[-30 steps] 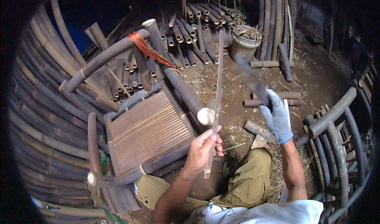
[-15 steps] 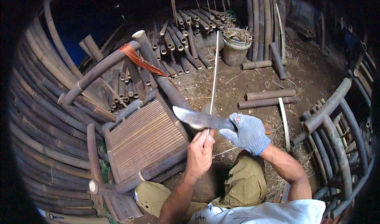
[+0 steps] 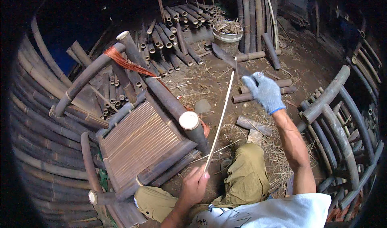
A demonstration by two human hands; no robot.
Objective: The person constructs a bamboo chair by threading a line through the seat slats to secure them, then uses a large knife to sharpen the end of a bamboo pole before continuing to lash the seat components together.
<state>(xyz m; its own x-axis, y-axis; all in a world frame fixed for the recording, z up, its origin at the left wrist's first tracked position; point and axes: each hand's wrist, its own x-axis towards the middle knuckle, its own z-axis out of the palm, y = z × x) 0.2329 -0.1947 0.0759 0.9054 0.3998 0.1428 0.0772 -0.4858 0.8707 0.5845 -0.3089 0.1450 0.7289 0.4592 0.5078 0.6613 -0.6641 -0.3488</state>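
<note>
Slatted bamboo chair (image 3: 139,141), left side of view.
Broad knife (image 3: 222,55) gripped in gloved right hand (image 3: 264,91); bare left hand (image 3: 194,185) pinching lower end of pale strip (image 3: 219,125), which slants up toward the knife; contact unclear.

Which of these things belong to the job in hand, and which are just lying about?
In use, judging by the hands:
left hand, holding a thin strip
gloved right hand, holding a broad-bladed knife

Apparently just nearby:
bucket of scraps
stacked bamboo tubes
slatted panel
</note>
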